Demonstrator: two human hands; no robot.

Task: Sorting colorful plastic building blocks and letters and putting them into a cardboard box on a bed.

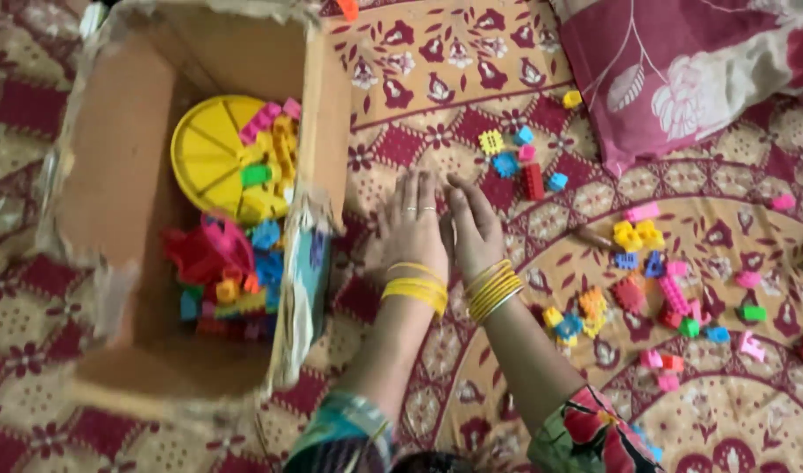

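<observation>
Our left hand (410, 226) and right hand (474, 229) lie flat, fingers together, empty, on the patterned maroon bedspread (436, 96); the torn cardboard box (112, 175) sits at nine o'clock, small plastic blocks (528, 166) at one.

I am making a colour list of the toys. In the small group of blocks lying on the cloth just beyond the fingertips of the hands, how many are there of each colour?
Blue blocks: 3
Yellow block: 1
Pink block: 1
Red block: 1
Total: 6

Patterned maroon bedspread (471, 52), floral pink pillow (682, 70)
</observation>
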